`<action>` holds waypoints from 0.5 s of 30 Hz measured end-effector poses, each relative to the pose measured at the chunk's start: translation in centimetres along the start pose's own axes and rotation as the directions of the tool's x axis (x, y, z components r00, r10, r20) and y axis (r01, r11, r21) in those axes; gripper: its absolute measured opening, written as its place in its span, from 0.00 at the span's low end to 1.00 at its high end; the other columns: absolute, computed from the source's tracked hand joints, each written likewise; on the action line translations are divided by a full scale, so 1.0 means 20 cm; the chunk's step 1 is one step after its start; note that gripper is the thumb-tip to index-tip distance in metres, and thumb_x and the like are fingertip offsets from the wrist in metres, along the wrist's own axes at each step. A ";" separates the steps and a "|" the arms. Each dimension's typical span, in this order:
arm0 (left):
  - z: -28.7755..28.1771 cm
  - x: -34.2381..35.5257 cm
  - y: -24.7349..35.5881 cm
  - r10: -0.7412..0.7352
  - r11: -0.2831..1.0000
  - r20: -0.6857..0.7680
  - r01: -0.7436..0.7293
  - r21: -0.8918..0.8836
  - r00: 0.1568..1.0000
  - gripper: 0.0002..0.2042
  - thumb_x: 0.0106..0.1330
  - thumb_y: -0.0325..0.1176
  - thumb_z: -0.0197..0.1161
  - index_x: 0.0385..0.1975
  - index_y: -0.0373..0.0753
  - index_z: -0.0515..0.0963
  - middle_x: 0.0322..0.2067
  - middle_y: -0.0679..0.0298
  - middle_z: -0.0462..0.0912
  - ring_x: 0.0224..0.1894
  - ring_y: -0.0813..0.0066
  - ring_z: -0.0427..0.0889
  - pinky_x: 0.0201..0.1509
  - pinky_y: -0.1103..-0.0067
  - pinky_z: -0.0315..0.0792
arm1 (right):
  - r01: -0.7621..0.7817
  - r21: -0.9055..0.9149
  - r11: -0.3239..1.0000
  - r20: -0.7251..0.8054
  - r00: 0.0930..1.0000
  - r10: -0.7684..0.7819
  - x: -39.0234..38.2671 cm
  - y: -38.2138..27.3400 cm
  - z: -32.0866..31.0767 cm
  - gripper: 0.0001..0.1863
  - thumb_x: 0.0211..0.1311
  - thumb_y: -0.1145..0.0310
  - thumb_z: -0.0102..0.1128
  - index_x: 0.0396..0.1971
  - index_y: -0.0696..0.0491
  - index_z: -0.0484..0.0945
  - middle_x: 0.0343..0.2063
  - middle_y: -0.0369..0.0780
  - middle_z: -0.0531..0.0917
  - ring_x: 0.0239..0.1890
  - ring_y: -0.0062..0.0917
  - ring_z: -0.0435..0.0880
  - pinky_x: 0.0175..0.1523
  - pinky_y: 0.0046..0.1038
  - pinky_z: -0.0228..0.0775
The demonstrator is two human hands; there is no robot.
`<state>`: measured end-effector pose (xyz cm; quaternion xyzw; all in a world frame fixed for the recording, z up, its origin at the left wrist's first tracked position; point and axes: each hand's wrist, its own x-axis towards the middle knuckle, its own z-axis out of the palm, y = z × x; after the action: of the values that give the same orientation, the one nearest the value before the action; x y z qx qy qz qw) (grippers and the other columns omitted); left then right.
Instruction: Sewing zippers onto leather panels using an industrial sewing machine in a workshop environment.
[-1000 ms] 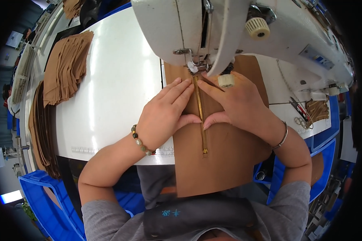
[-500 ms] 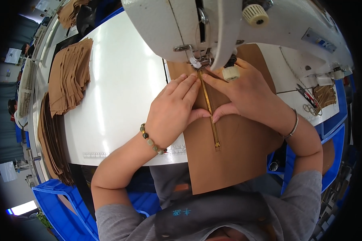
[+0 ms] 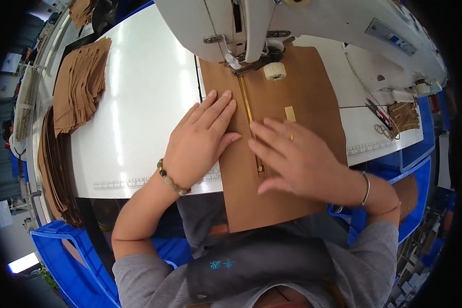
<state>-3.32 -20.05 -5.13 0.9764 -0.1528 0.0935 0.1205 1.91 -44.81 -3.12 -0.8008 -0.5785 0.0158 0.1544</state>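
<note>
A brown panel [image 3: 256, 208], leather-like in look, lies under the presser foot [image 3: 237, 69] of a white sewing machine [image 3: 313, 28]. Down its left part runs a brass-coloured zipper [image 3: 247, 100], its far end at the foot. My left hand [image 3: 197, 138] rests flat at the panel's left edge, fingers stretched out, thumb pointing towards the zipper. Over the zipper's near part is my right hand [image 3: 305, 164], fingers spread and slightly blurred, holding nothing; whether it touches the panel I cannot tell. A small yellowish tab [image 3: 290, 114] shows on the panel beyond it.
Stacked brown pieces [image 3: 82, 84] lie at the table's left, with longer brown strips [image 3: 54, 164] hanging beside them. Scissors [image 3: 381, 115] and small zipper parts [image 3: 404, 115] sit at the right. Blue bins stand at left [image 3: 69, 256] and right [image 3: 416, 190].
My right hand has come back from beside the presser foot towards me, fingers spreading. My left hand has slid slightly back and away from the zipper. The yellowish tab has come into sight.
</note>
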 end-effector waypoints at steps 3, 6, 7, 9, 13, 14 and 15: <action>-0.01 -0.13 0.10 -0.049 0.999 0.011 0.049 -0.018 0.999 0.29 0.65 0.37 0.69 0.66 0.37 0.74 0.69 0.59 0.73 0.73 0.56 0.68 0.74 0.63 0.67 | 0.073 0.079 0.994 0.090 0.993 -0.080 -0.18 -0.22 0.03 0.39 0.55 0.48 0.68 0.61 0.60 0.76 0.65 0.52 0.75 0.67 0.44 0.75 0.70 0.45 0.67; -0.03 -0.25 0.17 -0.115 0.991 0.051 0.118 -0.066 0.992 0.28 0.66 0.31 0.67 0.67 0.37 0.73 0.69 0.56 0.72 0.74 0.53 0.67 0.76 0.60 0.64 | 0.069 -0.302 0.951 -0.081 0.992 -0.098 -0.21 -0.31 0.17 0.31 0.62 0.59 0.62 0.62 0.62 0.75 0.67 0.52 0.74 0.69 0.44 0.74 0.71 0.46 0.66; -0.03 -0.28 0.18 -0.145 0.980 -0.018 0.141 -0.140 0.989 0.26 0.65 0.28 0.68 0.65 0.37 0.75 0.67 0.54 0.75 0.70 0.52 0.71 0.72 0.62 0.68 | 0.072 -0.269 0.961 -0.079 0.992 -0.097 -0.23 -0.31 0.18 0.31 0.62 0.59 0.62 0.62 0.62 0.75 0.67 0.52 0.74 0.69 0.44 0.74 0.71 0.46 0.66; -0.05 -0.35 0.19 -0.187 0.962 -0.090 0.164 -0.217 0.978 0.24 0.64 0.26 0.68 0.62 0.36 0.77 0.64 0.53 0.77 0.67 0.50 0.75 0.69 0.64 0.72 | 0.031 -0.051 0.998 -0.179 0.983 -0.040 -0.24 -0.28 0.19 0.27 0.63 0.67 0.57 0.62 0.60 0.76 0.66 0.50 0.76 0.68 0.44 0.75 0.71 0.46 0.66; -0.06 -0.42 0.21 -0.293 0.933 -0.241 0.222 -0.283 0.925 0.13 0.58 0.22 0.71 0.43 0.35 0.83 0.46 0.56 0.85 0.47 0.57 0.84 0.49 0.70 0.79 | -0.108 0.650 0.752 -0.011 0.988 0.151 -0.27 -0.19 0.08 0.22 0.74 0.68 0.50 0.63 0.60 0.75 0.66 0.47 0.78 0.70 0.42 0.74 0.75 0.48 0.59; -0.06 -0.42 0.21 -0.192 0.956 -0.268 0.118 -0.268 0.944 0.13 0.57 0.23 0.72 0.43 0.35 0.83 0.44 0.57 0.85 0.47 0.57 0.84 0.49 0.69 0.79 | -0.139 0.746 0.651 0.029 0.984 0.176 -0.27 -0.17 0.05 0.22 0.79 0.68 0.45 0.65 0.62 0.74 0.65 0.47 0.78 0.70 0.41 0.74 0.77 0.48 0.54; -0.06 -0.42 0.22 -0.088 0.969 -0.295 0.013 -0.249 0.951 0.12 0.57 0.24 0.73 0.42 0.36 0.83 0.42 0.58 0.86 0.47 0.57 0.84 0.49 0.69 0.80 | -0.136 0.745 0.653 0.037 0.986 0.163 -0.27 -0.16 0.04 0.22 0.79 0.68 0.45 0.65 0.62 0.74 0.65 0.47 0.78 0.70 0.41 0.74 0.77 0.48 0.54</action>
<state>-12.77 -21.46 -5.02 0.9318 -0.1175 0.2200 0.2639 -2.96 -48.83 -3.81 -0.7127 -0.4512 0.2500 0.4753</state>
